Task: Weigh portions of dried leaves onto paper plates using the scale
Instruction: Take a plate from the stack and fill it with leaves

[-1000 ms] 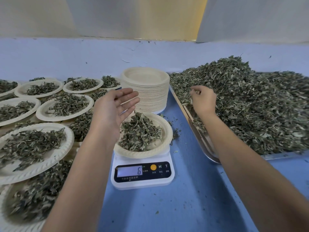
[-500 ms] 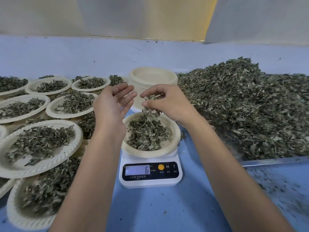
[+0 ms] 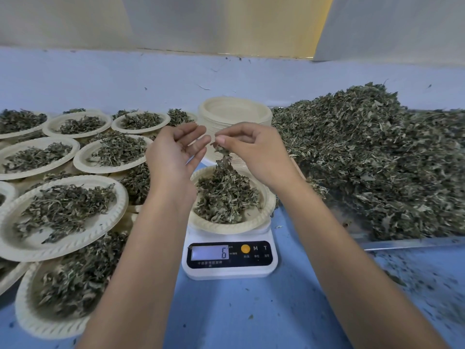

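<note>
The plate (image 3: 226, 229) now being filled sits on the scale (image 3: 230, 269), in the middle of the blue table (image 3: 251, 311), and it holds a small mound of leaves (image 3: 226, 197). The display (image 3: 210, 252) reads 6; the unit I cannot read. Directly above the plate the right hand (image 3: 254, 152) pinches a small tuft (image 3: 222, 153) between thumb and fingertips. Leaves hang from the tuft down to the mound, so it seems this hand is adding a little to reach the wanted weight. The left hand (image 3: 173, 157) is just beside it, loose and unclenched, with the palm turned to the right hand, and it holds nothing that I can see. Behind the hands stands a stack (image 3: 235, 109) of empty plates, and to the right a big heap (image 3: 377, 159) of loose leaves lies on a metal tray (image 3: 407, 244). To the left many filled plates (image 3: 75, 245) lie overlapping, some on top of others. By my judgement the task is well advanced but not finished. Many portions are done and this one is being adjusted, but the tall stack and the big heap suggest that much remains.
</note>
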Tool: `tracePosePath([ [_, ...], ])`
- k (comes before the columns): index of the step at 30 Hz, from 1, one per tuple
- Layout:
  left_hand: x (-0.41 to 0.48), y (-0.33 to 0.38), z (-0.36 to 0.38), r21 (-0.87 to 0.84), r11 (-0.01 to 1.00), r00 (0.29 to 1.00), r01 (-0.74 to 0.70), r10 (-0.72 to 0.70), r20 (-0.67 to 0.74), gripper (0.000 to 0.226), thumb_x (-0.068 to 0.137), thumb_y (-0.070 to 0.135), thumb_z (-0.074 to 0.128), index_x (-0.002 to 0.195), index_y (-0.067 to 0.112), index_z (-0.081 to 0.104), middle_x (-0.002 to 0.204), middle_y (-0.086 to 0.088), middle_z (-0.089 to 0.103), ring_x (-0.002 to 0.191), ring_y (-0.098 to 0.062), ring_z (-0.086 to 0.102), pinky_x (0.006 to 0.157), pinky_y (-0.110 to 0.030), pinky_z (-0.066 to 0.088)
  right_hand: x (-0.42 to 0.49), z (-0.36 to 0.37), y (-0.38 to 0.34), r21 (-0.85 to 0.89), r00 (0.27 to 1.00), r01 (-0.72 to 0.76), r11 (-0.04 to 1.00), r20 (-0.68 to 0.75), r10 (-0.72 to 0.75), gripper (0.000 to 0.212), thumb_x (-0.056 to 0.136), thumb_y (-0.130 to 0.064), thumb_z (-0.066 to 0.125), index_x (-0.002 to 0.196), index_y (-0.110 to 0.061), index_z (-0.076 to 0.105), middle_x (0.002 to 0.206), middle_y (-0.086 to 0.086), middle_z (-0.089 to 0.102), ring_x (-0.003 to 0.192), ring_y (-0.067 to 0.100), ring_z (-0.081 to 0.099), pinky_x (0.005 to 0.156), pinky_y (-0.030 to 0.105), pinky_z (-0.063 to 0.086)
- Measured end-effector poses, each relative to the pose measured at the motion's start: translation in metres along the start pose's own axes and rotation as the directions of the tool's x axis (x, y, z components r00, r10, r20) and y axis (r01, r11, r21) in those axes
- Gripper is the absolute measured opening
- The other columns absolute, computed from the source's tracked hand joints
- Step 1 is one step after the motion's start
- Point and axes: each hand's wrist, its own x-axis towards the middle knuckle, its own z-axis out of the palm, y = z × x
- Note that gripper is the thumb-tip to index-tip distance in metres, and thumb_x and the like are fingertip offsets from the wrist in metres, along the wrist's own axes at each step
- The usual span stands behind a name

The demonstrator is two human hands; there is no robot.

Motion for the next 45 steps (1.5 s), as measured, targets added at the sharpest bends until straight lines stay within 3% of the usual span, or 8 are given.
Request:
tracePosePath([
  [12, 0.001, 0.0, -0.001, -0.014, 1.0, 1.0, 0.009, -0.009, -0.015, 0.027, 0.093, 0.013, 0.036, 0.087, 0.012, 0.063, 0.075, 0.002, 0.072, 0.065, -0.01, 0.068, 0.066, -0.021, 0.053, 0.0, -0.001, -0.006, 0.213, 0.994, -0.008, 0.977, -0.103, 0.031, 0.002, 0.087, -0.007, 0.066, 0.087, -0.008, 0.065, 0.084, 0.014, 0.073, 0.08, 0.014, 0.068, 0.078, 0.021, 0.052],
  [16, 0.001, 0.0, -0.002, -0.01, 1.0, 1.0, 0.01, -0.011, -0.013, 0.027, 0.093, 0.013, 0.036, 0.087, 0.012, 0.063, 0.078, 0.001, 0.072, 0.066, -0.01, 0.068, 0.066, -0.02, 0.053, 0.001, 0.0, -0.007, 0.168, 0.993, -0.033, 0.985, -0.102, 0.051, 0.007, 0.086, -0.01, 0.067, 0.082, -0.011, 0.062, 0.093, 0.034, 0.067, 0.08, 0.033, 0.061, 0.083, 0.046, 0.049],
  [19, 0.001, 0.0, -0.002, -0.01, 1.0, 1.0, 0.016, -0.017, -0.016, 0.027, 0.093, 0.013, 0.036, 0.087, 0.012, 0.063, 0.076, 0.002, 0.072, 0.065, -0.01, 0.068, 0.065, -0.02, 0.053, 0.0, 0.0, -0.007, 0.162, 0.995, -0.046, 0.986, -0.079, 0.059, 0.009, 0.087, -0.011, 0.067, 0.081, -0.012, 0.061, 0.097, 0.044, 0.058, 0.078, 0.031, 0.052, 0.077, 0.046, 0.043],
  [26, 0.002, 0.0, -0.002, -0.021, 0.999, 1.0, 0.026, -0.026, -0.015, 0.027, 0.093, 0.014, 0.036, 0.088, 0.012, 0.063, 0.079, 0.001, 0.072, 0.065, -0.01, 0.068, 0.066, -0.021, 0.053, -0.001, -0.001, -0.007, 0.216, 0.995, -0.061, 0.974, -0.065, 0.077, 0.008, 0.087, -0.009, 0.066, 0.083, -0.012, 0.06, 0.083, 0.017, 0.071, 0.081, 0.023, 0.064, 0.08, 0.033, 0.05],
  [29, 0.0, 0.0, -0.001, -0.018, 0.999, 1.0, 0.027, -0.027, -0.007, 0.028, 0.093, 0.014, 0.036, 0.088, 0.011, 0.063, 0.078, 0.001, 0.072, 0.065, -0.01, 0.068, 0.068, -0.021, 0.054, 0.0, -0.004, -0.002, 0.285, 0.984, -0.121, 0.951, -0.091, 0.153, 0.005, 0.088, -0.012, 0.066, 0.087, -0.012, 0.061, 0.085, 0.01, 0.072, 0.077, 0.014, 0.066, 0.07, 0.021, 0.052],
  [35, -0.007, -0.006, 0.007, 0.044, 0.997, 0.994, 0.058, -0.062, 0.088, 0.028, 0.095, 0.013, 0.036, 0.086, 0.011, 0.062, 0.068, 0.003, 0.072, 0.065, -0.009, 0.069, 0.07, -0.022, 0.055, 0.006, -0.039, 0.013, 0.54, 0.914, -0.203, 0.817, -0.195, 0.356, 0.007, 0.092, -0.007, 0.059, 0.09, -0.002, 0.062, 0.069, 0.006, 0.07, 0.066, 0.016, 0.07, 0.058, 0.021, 0.056],
  [40, -0.013, -0.019, 0.016, 0.13, 0.988, 0.978, 0.08, -0.103, 0.181, 0.028, 0.096, 0.014, 0.037, 0.086, 0.011, 0.063, 0.074, 0.001, 0.074, 0.07, -0.012, 0.071, 0.074, -0.025, 0.056, 0.007, -0.081, 0.026, 0.705, 0.81, -0.147, 0.694, -0.317, 0.493, 0.004, 0.09, -0.001, 0.06, 0.088, 0.002, 0.062, 0.082, 0.013, 0.064, 0.064, 0.017, 0.07, 0.06, 0.023, 0.058],
  [45, -0.013, -0.026, 0.019, 0.169, 0.982, 0.972, 0.089, -0.123, 0.203, 0.03, 0.097, 0.014, 0.035, 0.088, 0.011, 0.063, 0.076, 0.0, 0.074, 0.073, -0.013, 0.072, 0.069, -0.024, 0.055, 0.005, -0.117, 0.046, 0.432, 0.718, -0.256, 0.865, -0.514, 0.469, 0.007, 0.092, -0.002, 0.059, 0.087, -0.004, 0.064, 0.089, 0.01, 0.064, 0.074, 0.016, 0.064, 0.066, 0.023, 0.058],
])
